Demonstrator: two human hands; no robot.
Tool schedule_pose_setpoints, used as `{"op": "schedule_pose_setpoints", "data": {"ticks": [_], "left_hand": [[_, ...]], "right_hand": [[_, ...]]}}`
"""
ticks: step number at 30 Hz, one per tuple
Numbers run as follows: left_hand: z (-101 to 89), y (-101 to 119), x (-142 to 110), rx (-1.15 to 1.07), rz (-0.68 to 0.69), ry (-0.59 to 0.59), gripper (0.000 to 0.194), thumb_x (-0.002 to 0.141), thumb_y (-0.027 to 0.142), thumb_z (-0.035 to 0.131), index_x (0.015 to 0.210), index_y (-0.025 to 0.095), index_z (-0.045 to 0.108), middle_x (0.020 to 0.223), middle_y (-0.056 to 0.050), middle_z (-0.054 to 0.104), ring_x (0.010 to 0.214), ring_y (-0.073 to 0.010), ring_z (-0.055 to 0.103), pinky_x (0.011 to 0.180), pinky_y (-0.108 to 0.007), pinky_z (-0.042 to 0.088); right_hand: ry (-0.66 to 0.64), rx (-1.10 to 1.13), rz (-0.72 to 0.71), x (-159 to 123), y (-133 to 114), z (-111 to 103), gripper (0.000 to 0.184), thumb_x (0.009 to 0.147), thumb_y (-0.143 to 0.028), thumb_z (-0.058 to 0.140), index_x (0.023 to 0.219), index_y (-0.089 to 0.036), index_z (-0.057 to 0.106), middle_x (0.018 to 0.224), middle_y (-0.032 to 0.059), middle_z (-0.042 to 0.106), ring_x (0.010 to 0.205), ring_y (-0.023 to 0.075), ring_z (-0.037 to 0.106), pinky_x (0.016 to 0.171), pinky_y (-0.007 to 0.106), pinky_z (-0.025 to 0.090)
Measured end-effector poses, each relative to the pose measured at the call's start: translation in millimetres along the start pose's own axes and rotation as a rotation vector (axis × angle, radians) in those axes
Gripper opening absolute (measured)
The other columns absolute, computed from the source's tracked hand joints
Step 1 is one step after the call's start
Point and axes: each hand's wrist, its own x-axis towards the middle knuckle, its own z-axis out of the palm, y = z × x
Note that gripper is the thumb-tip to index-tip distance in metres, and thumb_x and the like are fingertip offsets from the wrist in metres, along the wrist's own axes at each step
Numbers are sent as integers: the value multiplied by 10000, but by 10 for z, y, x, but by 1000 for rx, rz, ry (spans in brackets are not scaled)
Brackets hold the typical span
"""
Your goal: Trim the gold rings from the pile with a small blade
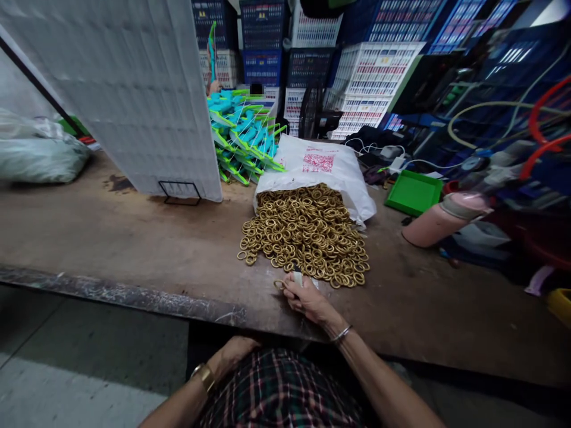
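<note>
Head view, right hand [307, 296] closed on ring [279, 289], left hand [237, 349] state unclear, brown tabletop [134, 238], stacked crates [262, 32]

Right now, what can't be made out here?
Head view, all:
Left hand: fingertips lost in shadow by the brown table.
Small pale object: partly covered by the right hand.
Red print on the white sack: too blurred to read.
Yellow object: cut off by right edge.

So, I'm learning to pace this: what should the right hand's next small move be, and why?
Probably draw the single ring in the right hand toward the near edge of the table, as the left hand is down there and the pile lies beyond.
</note>
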Motion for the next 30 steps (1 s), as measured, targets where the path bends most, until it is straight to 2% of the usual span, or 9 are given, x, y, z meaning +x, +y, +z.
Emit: {"op": "schedule_pose_setpoints", "data": {"ticks": [3,5,7,11,12,15,20,25,30], "left_hand": [[-135,101,-313,136,-79,-217,191,686,352,651,730,168,679,688,-8,634,713,-172,571,639,-256,434],[-170,241,-476,272,-3,-232,171,698,322,638,765,168,672,724,-2,626,698,-142,547,633,-224,409],[-142,397,-549,265,101,-192,207,749,348,578,826,167,643,762,-15,622,710,-136,550,620,-214,410],[29,611,-409,141,215,46,382,755,435,545,1008,150,532,757,-31,606,559,-115,534,465,-207,405],[77,635,-340,125,233,64,432,750,450,550,1054,146,508,735,-22,600,518,-105,515,441,-205,399],[204,644,-148,22,241,29,454,753,483,542,1052,143,507,671,3,584,458,-81,477,414,-196,382],[312,567,-26,-201,188,-33,312,741,451,589,752,149,512,567,39,530,414,-40,417,405,-166,330],[266,569,-64,-254,125,-100,310,737,443,601,777,155,495,577,32,569,401,-43,436,393,-163,327],[228,560,-67,-229,146,-117,301,740,429,606,779,152,493,614,18,593,429,-46,460,410,-163,346]], "right_hand": [[-25,-8,13,-19,17,-36,342,688,-456,614,785,-201,407,495,-120,390,330,8,211,338,155,127],[-36,-26,17,-30,32,-46,327,704,-454,600,784,-202,408,487,-124,380,326,10,207,335,152,128],[-48,-43,12,-44,41,-39,309,719,-447,588,767,-201,408,476,-127,362,325,10,199,335,150,129],[-100,-43,33,-93,27,8,284,725,-423,584,743,-193,419,482,-119,366,342,11,209,343,147,137],[-110,-41,41,-109,21,18,281,719,-419,588,743,-191,424,482,-118,367,345,13,211,343,148,137],[-129,-48,40,-158,8,28,281,709,-418,594,734,-188,435,475,-116,364,347,14,209,344,152,138],[-117,-46,41,-183,8,6,280,704,-413,589,706,-185,426,475,-113,367,345,10,209,346,151,140],[-119,-112,41,-101,43,23,279,714,-439,561,722,-192,431,488,-108,376,352,23,234,350,155,169],[-20,-405,-64,-1,90,52,240,762,-394,493,651,-185,450,502,-81,389,415,47,298,406,177,243]]}}
